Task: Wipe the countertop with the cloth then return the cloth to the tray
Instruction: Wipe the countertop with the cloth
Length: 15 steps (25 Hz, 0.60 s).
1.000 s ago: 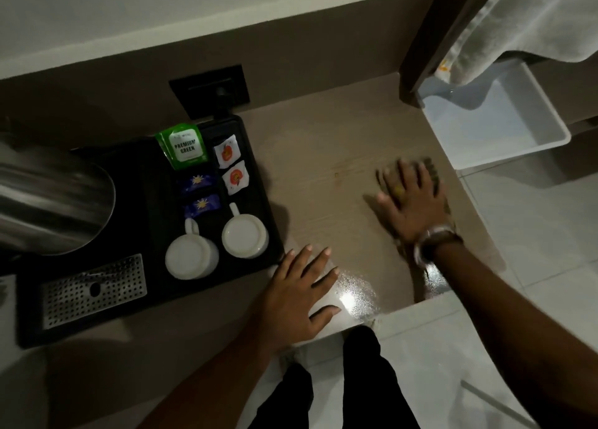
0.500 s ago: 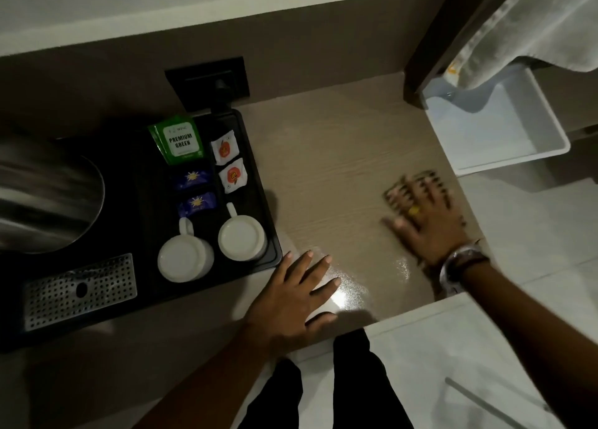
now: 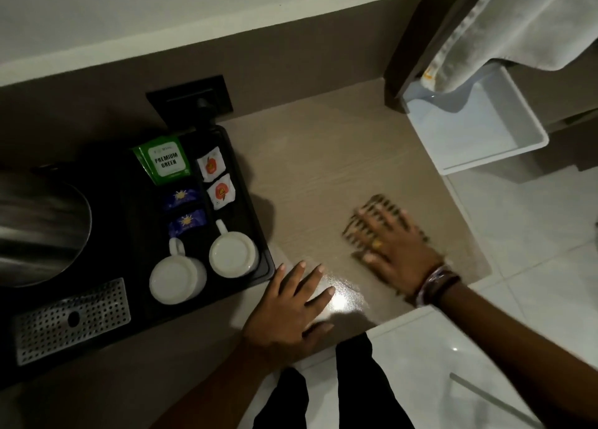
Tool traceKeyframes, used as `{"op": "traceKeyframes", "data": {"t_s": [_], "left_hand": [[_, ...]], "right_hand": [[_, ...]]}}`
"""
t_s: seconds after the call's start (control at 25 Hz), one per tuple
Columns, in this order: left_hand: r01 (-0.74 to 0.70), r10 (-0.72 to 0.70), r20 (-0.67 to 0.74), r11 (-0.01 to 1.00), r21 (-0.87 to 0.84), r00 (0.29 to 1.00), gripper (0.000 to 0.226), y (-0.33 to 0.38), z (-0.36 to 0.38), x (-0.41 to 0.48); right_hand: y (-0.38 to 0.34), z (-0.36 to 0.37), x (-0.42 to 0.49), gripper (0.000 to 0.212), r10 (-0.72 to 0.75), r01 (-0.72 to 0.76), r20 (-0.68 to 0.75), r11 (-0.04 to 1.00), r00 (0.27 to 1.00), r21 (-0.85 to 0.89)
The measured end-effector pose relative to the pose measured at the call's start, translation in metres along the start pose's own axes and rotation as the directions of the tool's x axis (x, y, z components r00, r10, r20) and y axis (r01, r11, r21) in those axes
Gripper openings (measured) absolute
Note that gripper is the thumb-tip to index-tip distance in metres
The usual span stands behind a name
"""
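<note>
A striped brown and tan cloth (image 3: 378, 207) lies flat on the light wood countertop (image 3: 317, 170), near its right edge. My right hand (image 3: 391, 247) presses down on the cloth with fingers spread; most of the cloth is hidden under it and it is motion-blurred. My left hand (image 3: 291, 305) rests flat on the counter's front edge with fingers apart, holding nothing. The black tray (image 3: 255, 221) sits to the left of both hands.
The tray holds two white mugs (image 3: 233, 254), tea and coffee sachets (image 3: 166, 161) and a steel kettle (image 3: 38, 228) beside a perforated drip plate (image 3: 71, 318). A black wall socket (image 3: 191, 100) is behind. A white bin (image 3: 479, 134) and a hanging towel (image 3: 517, 24) are at right.
My right hand has slid the cloth toward the front and right over the counter, then a little back to the left. My left hand stays in place.
</note>
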State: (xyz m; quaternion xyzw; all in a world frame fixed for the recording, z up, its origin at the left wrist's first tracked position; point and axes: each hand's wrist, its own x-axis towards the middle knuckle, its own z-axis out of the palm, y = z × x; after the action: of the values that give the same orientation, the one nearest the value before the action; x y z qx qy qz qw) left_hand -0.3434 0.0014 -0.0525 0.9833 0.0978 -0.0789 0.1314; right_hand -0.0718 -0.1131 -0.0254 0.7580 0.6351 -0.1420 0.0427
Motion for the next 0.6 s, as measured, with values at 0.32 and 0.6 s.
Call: {"op": "traceKeyframes", "data": {"t_s": [0.32,0.6], "left_hand": [[-0.016,0.001,-0.122,0.992,-0.122,0.993,0.059,-0.004,0.02,-0.001],[0.008,-0.012,-0.079,0.999,-0.051,0.997,0.059,-0.002,0.01,0.0]], "right_hand": [[-0.011,-0.075,0.234,0.071,0.273,-0.265,-0.048,0.955,0.961,0.132],[0.009,-0.018,0.04,0.064,-0.108,0.108,0.005,0.993,0.994,-0.041]]}}
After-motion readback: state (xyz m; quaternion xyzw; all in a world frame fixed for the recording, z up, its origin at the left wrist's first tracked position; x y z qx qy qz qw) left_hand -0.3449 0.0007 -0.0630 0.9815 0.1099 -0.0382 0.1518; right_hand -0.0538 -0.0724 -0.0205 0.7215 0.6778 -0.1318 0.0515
